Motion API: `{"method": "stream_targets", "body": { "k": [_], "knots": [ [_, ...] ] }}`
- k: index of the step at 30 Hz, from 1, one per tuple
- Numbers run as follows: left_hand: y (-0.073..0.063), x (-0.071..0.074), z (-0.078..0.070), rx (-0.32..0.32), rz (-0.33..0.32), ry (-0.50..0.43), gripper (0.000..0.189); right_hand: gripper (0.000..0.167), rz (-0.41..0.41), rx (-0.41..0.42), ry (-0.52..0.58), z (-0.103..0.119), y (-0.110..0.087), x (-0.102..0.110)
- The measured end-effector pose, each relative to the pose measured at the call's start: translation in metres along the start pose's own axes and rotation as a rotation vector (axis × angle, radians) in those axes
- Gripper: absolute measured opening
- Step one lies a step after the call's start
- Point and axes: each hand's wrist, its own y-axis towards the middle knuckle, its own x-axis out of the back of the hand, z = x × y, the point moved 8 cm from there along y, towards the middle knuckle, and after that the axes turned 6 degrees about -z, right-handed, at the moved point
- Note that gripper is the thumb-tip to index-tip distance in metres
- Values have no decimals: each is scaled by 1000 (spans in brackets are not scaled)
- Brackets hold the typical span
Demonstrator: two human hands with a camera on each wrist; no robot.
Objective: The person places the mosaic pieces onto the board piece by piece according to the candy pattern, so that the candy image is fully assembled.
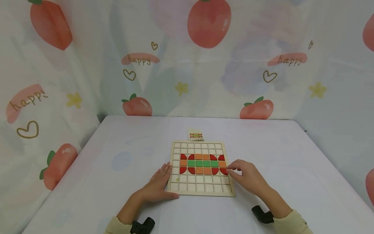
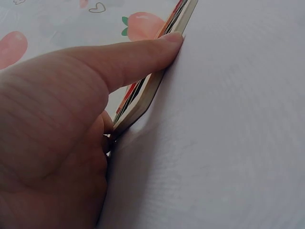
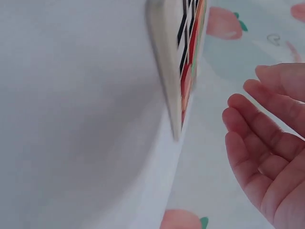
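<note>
On the table lies a square wooden grid board. Red quarter-round pieces, orange square pieces and green square pieces form a band across its middle. My left hand braces the board's near left corner, its straight fingers along the left side and its thumb on the near edge. In the left wrist view, the thumb presses that edge. My right hand is over the board's right side, fingertips right at the red piece in the band's near right corner. The right wrist view shows its fingers loosely bent, no piece visible between them.
A small pattern card with a similar coloured design lies just beyond the board's far edge. A white cloth covers the table. Behind it hangs a printed curtain. Black wrist devices sit by both sleeves.
</note>
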Motion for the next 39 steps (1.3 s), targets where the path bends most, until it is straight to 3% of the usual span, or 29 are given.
{"method": "stream_targets", "body": {
  "k": [9, 17, 22, 24, 27, 31, 34, 39],
  "knots": [
    [-1, 3, 0, 4, -13, -4, 107, 7, -105, -25, -1, -14, -4, 21],
    [-1, 5, -1, 9, -1, -17, 107, 10, -76, -84, -18, -19, -3, 20],
    [4, 19, -1, 69, 6, -13, 100, 19, -76, -117, -70, -20, 2, 20],
    [9, 27, -3, 92, -32, 35, 91, 30, -67, -115, -123, -17, 4, 16],
    [21, 40, -11, 89, -149, 165, 80, 51, -33, -98, -217, -10, 10, 5],
    [39, 41, -27, 78, -262, 367, 75, 73, 36, -80, -305, 5, 18, -19],
    [49, 36, -36, 105, -249, 424, 71, 77, 73, -70, -316, 17, 23, -35],
    [54, 30, -40, 176, -210, 431, 69, 74, 80, -50, -311, 26, 28, -50]
  ]
}}
